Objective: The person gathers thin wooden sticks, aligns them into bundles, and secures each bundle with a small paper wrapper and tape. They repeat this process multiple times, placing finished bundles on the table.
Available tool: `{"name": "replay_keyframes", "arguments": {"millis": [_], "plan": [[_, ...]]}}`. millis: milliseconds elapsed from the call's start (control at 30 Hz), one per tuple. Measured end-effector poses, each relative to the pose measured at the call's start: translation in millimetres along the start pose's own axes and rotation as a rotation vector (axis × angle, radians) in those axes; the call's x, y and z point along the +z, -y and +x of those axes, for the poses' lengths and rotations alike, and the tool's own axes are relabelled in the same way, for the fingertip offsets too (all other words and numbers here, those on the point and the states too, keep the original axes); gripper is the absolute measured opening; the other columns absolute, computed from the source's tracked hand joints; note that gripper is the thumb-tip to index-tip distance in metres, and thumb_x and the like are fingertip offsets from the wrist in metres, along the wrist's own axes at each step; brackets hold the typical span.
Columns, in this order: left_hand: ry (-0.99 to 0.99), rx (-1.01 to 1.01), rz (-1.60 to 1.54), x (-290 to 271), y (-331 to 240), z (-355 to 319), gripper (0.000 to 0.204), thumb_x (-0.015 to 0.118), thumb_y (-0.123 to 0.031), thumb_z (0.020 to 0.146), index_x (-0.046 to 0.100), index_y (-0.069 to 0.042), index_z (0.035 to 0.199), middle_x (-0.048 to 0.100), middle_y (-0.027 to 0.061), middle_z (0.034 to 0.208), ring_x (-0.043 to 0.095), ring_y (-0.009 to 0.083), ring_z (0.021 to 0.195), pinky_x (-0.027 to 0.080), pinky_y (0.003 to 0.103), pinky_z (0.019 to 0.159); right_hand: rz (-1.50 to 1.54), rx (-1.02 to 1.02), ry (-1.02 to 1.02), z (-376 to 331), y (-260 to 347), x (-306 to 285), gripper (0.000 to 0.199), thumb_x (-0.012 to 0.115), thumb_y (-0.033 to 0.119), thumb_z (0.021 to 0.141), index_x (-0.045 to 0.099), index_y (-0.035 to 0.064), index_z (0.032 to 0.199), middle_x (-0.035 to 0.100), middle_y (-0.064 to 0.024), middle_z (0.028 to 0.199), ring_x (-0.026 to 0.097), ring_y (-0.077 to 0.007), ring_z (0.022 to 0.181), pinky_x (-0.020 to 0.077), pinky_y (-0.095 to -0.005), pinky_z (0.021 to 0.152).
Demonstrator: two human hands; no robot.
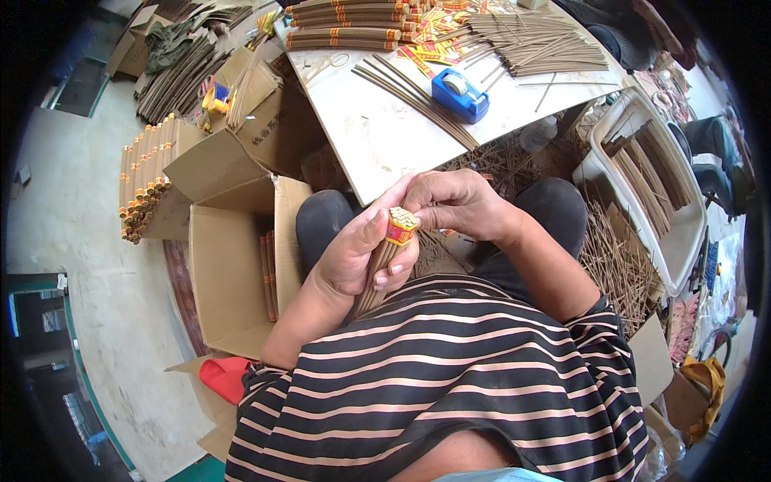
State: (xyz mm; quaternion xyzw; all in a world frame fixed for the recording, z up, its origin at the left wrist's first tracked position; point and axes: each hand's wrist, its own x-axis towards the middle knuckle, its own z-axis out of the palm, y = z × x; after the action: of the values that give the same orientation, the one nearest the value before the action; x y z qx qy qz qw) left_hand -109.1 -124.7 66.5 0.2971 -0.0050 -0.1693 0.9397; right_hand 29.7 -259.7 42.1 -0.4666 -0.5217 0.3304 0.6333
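My left hand (359, 251) is wrapped round a bundle of incense sticks (382, 273), held upright over my lap with its pale stick ends facing up. Near the top of the bundle a red and yellow paper band (400, 228) goes round it. My right hand (458, 202) is at the band's far right side, thumb and fingers pinched together by it. What lies between those fingertips is hidden. On the white table ahead sit a blue tape dispenser (461, 95) and a few loose incense sticks (416, 100).
Banded bundles (345, 38) are stacked at the table's far edge beside scattered paper labels (430, 40) and loose sticks (538, 44). An opened cardboard box (229, 273) stands at my left, with more bundles (144, 173) beyond. A white plastic tub (679, 265) of sticks is at right.
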Motion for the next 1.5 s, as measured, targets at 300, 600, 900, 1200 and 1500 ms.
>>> {"name": "replay_keyframes", "arguments": {"millis": [300, 600, 900, 1200, 1500], "plan": [[-0.171, 0.596, 0.74, 56, -73, -8, 0.05, 0.045, -0.043, 0.092, 0.049, 0.002, 0.114, 0.055, 0.0088, 0.073, 0.049, 0.0102, 0.052, 0.041, 0.021, 0.047, 0.19, 0.199, -0.27, -9, 33, -1, 0.015, 0.064, 0.015, 0.085, 0.058, 0.0012, 0.082, 0.058, -0.0025, 0.07, 0.054, -0.0073, 0.062, 0.045, -0.0209, 0.057], [-0.523, 1.434, 0.438, 54, -95, 34, 0.045, 0.045, -0.048, 0.09, 0.046, -0.004, 0.099, 0.058, 0.0141, 0.091, 0.056, 0.0219, 0.078, 0.047, 0.034, 0.072, 0.286, 0.231, -0.244, 2, 29, 30, 0.077, 0.067, 0.037, 0.08, 0.028, -0.0015, 0.134, 0.047, -0.0157, 0.122, 0.048, -0.0228, 0.112, 0.0383, -0.033, 0.096], [-0.462, 0.481, -0.148, -51, 8, 28, 0.03, 0.046, -0.031, 0.094, 0.05, -0.002, 0.1, 0.06, 0.0212, 0.102, 0.06, 0.0307, 0.094, 0.05, 0.044, 0.083, 0.326, -0.322, -0.603, 67, 20, -8, 0.01, 0.052, 0.009, 0.091, 0.047, 0.0042, 0.098, 0.058, -0.0086, 0.086, 0.06, -0.0169, 0.083, 0.0491, -0.0315, 0.079], [-0.743, 0.501, 0.192, -54, -8, 13, 0.033, 0.048, -0.011, 0.09, 0.034, 0.002, 0.117, 0.054, 0.0181, 0.102, 0.06, 0.0242, 0.086, 0.052, 0.035, 0.075, -0.375, 0.046, -0.441, 101, -54, -23, 0.027, 0.068, 0.021, 0.081, 0.053, 0.0028, 0.094, 0.053, -0.0047, 0.066, 0.047, -0.011, 0.06, 0.0444, -0.0283, 0.057], [-0.536, 1.09, 0.918, -23, -101, 29, 0.05, 0.066, -0.025, 0.083, 0.039, -0.001, 0.118, 0.057, 0.0118, 0.102, 0.058, 0.02, 0.089, 0.048, 0.035, 0.082, -0.438, 0.233, -0.128, 108, -25, 0, 0.029, 0.066, 0.026, 0.082, 0.055, 0.001, 0.09, 0.058, -0.0084, 0.07, 0.053, -0.0155, 0.065, 0.0464, -0.0309, 0.063]]}}
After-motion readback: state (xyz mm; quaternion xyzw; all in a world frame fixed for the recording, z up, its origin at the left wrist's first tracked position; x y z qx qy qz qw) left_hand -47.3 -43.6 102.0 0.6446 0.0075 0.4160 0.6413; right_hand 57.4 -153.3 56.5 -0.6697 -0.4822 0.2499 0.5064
